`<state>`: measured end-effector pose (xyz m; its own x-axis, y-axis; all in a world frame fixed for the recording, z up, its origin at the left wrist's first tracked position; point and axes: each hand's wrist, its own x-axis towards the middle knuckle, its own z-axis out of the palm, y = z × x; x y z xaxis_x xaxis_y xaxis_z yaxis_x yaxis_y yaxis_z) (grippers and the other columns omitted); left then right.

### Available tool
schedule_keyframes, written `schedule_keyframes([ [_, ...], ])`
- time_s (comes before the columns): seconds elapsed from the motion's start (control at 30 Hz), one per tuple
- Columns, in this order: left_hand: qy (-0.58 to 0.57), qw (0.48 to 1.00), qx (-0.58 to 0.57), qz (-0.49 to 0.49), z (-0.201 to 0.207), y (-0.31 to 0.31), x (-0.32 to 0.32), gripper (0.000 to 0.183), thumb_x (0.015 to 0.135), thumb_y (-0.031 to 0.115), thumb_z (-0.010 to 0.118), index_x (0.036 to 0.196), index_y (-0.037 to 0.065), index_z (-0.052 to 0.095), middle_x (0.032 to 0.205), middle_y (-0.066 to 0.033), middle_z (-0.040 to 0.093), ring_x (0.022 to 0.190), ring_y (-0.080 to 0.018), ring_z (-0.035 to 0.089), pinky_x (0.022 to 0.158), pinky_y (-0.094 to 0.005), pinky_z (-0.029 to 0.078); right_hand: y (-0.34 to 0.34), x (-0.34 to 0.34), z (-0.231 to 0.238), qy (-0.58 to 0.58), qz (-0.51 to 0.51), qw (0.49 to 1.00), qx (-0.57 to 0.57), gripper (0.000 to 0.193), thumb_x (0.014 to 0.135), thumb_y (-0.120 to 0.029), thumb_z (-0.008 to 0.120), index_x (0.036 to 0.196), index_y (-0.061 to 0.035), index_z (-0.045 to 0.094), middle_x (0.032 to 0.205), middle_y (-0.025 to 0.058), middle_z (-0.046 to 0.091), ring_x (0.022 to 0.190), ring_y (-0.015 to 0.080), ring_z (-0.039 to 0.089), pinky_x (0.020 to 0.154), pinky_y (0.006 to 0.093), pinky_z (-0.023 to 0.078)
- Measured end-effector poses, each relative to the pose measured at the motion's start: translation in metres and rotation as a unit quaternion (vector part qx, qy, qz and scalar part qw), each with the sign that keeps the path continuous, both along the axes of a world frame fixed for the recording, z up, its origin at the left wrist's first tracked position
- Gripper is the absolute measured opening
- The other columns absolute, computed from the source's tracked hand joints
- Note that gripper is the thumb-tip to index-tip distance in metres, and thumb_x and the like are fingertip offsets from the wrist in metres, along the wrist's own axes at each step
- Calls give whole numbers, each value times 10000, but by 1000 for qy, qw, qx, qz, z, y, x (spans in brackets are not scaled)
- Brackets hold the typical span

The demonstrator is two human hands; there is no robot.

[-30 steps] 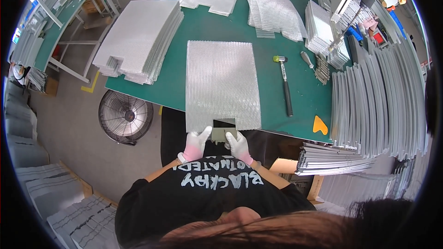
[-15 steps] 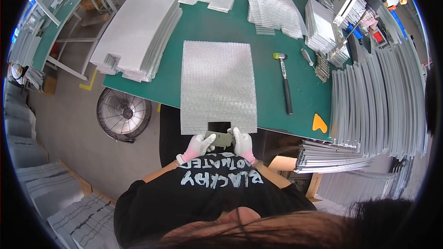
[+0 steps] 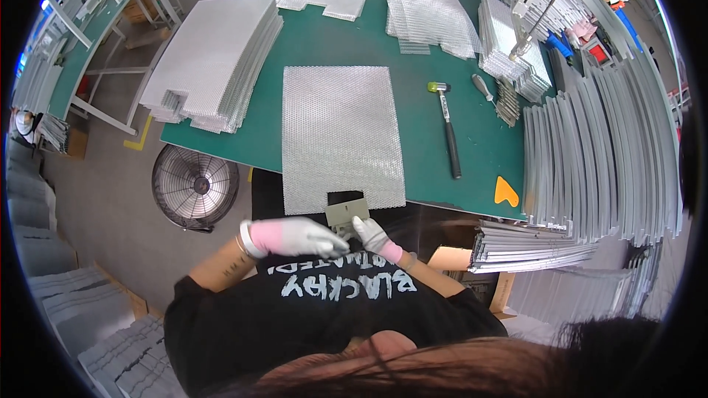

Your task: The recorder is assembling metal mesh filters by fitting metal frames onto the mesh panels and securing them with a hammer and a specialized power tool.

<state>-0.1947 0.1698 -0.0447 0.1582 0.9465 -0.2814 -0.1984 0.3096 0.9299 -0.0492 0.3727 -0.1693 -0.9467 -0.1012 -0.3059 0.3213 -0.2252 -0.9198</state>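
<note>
My right hand [image 3: 375, 236] pinches the olive plate [image 3: 342, 213] at the notched edge of the mesh sheet [image 3: 341, 133] (gap not yet filled, I judge); my left hand [image 3: 301, 236] extends its fingers, hold unclear.

the right of the gloved hands [image 3: 373, 236] holds a grey-green plate [image 3: 345, 211] beside a notched mesh panel [image 3: 339, 133].

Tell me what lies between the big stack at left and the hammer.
In the head view, the notched mesh sheet lies between the stack and the hammer, with bare green tabletop showing on either side of it.
</note>
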Motion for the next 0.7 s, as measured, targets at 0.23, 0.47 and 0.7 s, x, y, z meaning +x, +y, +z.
schedule_keyframes([
  [0.23, 751, 646, 115, 77, -8, 99, -70, 705, 850, 481, 640, 1394, 59, 484, 1433, -229, 456, 1355, -384, 400, 1140, -525, 266, -6, -9, 27, -44, -236, 970, 25, 411, 1054, -329, 405, 976, 3, 636, 758, 54, 654, 660, 127, 601, 626, 285, 491],
  [0.47, 730, 673, -3, 118, -13, 111, 9, 706, 866, 550, 572, 1446, 168, 442, 1504, -204, 355, 1406, -440, 277, 1146, -611, 152, 3, 23, 23, -1, -431, 901, 53, 354, 1047, -250, 379, 957, -3, 616, 828, 29, 621, 737, 93, 573, 653, 272, 475],
  [0.7, 729, 668, -4, 149, -17, 109, 14, 673, 873, 500, 573, 1432, 143, 455, 1490, -219, 365, 1392, -456, 290, 1146, -602, 165, 1, 7, 14, 70, -449, 883, 119, 376, 1054, -246, 370, 832, -19, 573, 736, -11, 534, 673, 63, 462, 601, 264, 410],
])
